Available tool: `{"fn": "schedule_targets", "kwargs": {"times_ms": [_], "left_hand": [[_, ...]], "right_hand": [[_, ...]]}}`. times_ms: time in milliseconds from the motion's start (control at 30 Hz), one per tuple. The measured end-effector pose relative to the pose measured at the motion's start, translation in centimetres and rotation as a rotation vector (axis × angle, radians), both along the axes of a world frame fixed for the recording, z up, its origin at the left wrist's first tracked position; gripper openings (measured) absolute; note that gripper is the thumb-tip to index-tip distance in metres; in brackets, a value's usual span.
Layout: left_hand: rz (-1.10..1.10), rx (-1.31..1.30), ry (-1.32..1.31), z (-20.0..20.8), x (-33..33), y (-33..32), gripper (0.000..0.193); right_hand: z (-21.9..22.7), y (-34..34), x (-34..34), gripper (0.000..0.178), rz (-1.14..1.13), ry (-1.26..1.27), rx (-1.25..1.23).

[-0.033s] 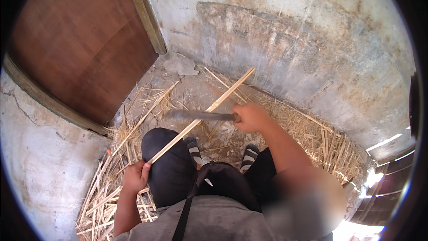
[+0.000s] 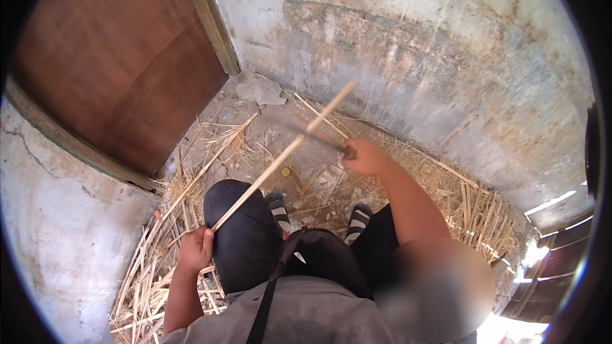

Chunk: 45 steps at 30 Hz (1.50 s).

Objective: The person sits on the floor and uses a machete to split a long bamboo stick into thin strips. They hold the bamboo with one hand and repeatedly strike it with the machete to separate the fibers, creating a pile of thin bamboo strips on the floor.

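My left hand (image 2: 196,248) is closed round the lower end of a long, pale split-bamboo strip (image 2: 271,169), thumb on top, beside my left knee. The strip slants away to the upper right, crossing over the dark trouser leg. My right hand (image 2: 365,157) grips the handle of a machete (image 2: 326,139). Its long dark blade is smeared by motion, points left and crosses the strip past its middle. Whether the blade touches the strip I cannot tell.
Pale shavings and strips (image 2: 488,220) pile along the wall at right, and more strips (image 2: 143,280) lie at left. A brown door (image 2: 121,70) stands at upper left. A flat grey slab (image 2: 261,91) lies in the corner. My striped socks (image 2: 359,222) show near a small yellow round thing (image 2: 285,171).
The machete has moved farther up along the strip, its blade now tilted up to the left. The strip's far end has shifted slightly up and left. The left hand has barely moved.
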<state>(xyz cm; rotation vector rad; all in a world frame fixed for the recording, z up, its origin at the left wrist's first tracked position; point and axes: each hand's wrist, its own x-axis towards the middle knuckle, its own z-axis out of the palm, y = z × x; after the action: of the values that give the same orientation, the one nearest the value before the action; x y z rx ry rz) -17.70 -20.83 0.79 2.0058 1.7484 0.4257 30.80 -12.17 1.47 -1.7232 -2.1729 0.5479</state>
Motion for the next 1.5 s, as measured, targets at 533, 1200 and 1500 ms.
{"fn": "schedule_targets", "kwargs": {"times_ms": [533,1200,1500], "left_hand": [[-0.018,0.049,0.068,1.9,1.3,0.2,0.046],[-0.007,0.078,0.137,1.7,1.7,-1.0,0.048],[-0.042,0.083,0.127,1.7,1.5,-0.8,0.047]], "right_hand": [[-3.1,3.1,4.2,0.042,-0.349,0.159,-0.041],[-0.4,1.2,-0.3,0.046,0.001,-0.056,-0.148],[-1.0,1.2,-0.3,0.042,-0.030,0.016,-0.077]]}}
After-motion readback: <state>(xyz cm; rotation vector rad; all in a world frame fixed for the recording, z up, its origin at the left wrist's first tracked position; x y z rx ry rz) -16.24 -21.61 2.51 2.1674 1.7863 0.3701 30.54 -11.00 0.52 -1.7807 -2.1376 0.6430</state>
